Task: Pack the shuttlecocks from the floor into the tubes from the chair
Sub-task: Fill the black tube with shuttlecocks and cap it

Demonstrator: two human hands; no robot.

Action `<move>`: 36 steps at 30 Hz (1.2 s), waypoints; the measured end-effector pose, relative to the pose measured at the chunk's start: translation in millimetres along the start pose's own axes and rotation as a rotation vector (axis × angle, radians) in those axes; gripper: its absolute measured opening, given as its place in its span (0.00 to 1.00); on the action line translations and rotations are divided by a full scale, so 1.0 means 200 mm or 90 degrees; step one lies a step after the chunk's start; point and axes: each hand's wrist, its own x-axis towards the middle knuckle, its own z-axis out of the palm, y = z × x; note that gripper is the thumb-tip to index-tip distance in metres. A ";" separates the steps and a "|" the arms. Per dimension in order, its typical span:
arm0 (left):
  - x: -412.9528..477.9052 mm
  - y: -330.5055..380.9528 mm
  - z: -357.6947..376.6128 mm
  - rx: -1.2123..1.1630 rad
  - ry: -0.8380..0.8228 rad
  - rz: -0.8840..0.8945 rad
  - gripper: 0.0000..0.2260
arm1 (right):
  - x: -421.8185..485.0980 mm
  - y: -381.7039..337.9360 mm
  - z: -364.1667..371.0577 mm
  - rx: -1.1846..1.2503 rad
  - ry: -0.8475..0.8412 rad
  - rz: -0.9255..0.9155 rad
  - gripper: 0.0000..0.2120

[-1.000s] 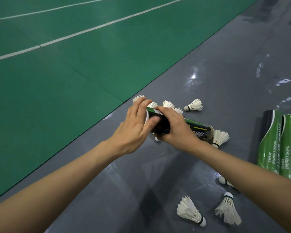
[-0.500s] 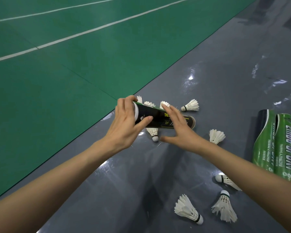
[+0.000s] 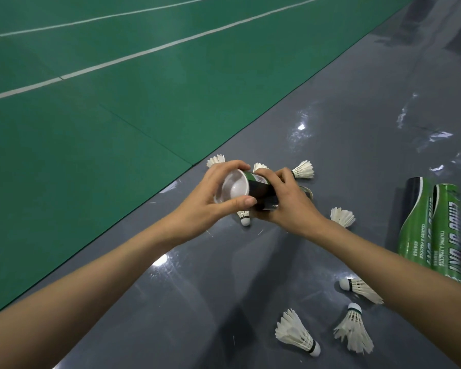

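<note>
- Since half a second ago, the black-and-green cardboard shuttlecock tube (image 3: 261, 187) has swung its capped end toward the camera. The right hand (image 3: 288, 209), flat-fingered then, now wraps it.
- Green court mat (image 3: 91, 129) with white lines: covers the left side.
- Left hand (image 3: 210, 206): fingers and thumb curled round the translucent plastic cap (image 3: 233, 189).
- Tube: held between both hands, above the glossy grey floor (image 3: 171, 302). Long axis runs near-left to far-right, cap end nearest.
- Right hand: fingers curled over the tube's middle, gripping.
- White feather shuttlecocks: scattered on the floor beyond the hands (image 3: 304, 169) and near the right forearm (image 3: 297, 332).
- Two green printed tubes (image 3: 413, 222): lying side by side, far right, long axes pointing away.
</note>
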 end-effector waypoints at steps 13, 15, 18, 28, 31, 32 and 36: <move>-0.02 -0.02 0.03 -0.016 -0.003 0.007 0.23 | -0.03 -0.03 0.01 -0.004 0.010 0.016 0.35; -0.03 -0.02 0.04 -0.024 0.007 -0.002 0.24 | -0.03 -0.03 0.03 0.001 0.010 0.024 0.36; -0.04 -0.01 0.06 -0.008 0.063 -0.015 0.27 | -0.03 -0.03 0.04 0.044 0.004 0.026 0.39; -0.06 0.03 0.09 0.122 -0.074 0.105 0.30 | -0.04 0.11 -0.10 0.833 -0.036 0.723 0.15; -0.05 0.03 0.13 0.142 -0.111 0.137 0.31 | -0.08 0.08 -0.14 0.921 -0.117 0.703 0.18; -0.04 0.04 0.13 0.137 -0.120 0.135 0.32 | -0.08 0.08 -0.15 0.919 -0.127 0.682 0.16; 0.00 0.08 0.14 -0.009 -0.150 0.019 0.38 | -0.07 0.08 -0.21 0.936 -0.133 0.647 0.15</move>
